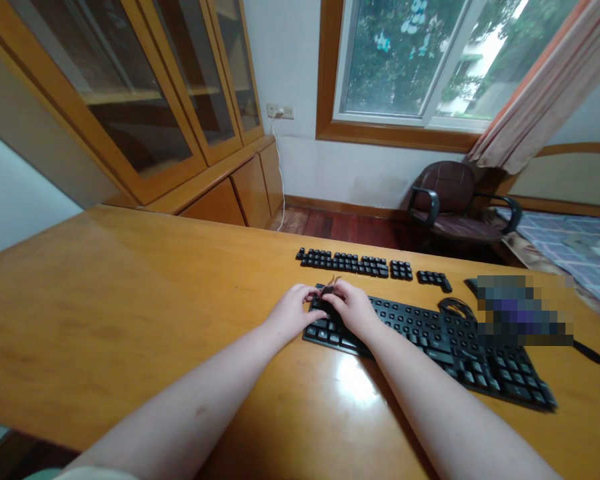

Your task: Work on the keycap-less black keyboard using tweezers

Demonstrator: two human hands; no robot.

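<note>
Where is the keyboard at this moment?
The keyboard lies right of centre in the head view, below the loose keycaps, both hands at its left end.

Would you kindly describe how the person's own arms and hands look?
The left hand and right hand are ungloved. The left forearm and right forearm are bare; a sliver of pale cloth, probably the sleeve, shows at lower left.

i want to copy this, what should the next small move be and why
Perhaps ease up a fitted keycap at the left end of the keyboard, where the left hand and right hand are: several sit there, while its far rows look bare and loose keycaps lie lined up behind.
</note>
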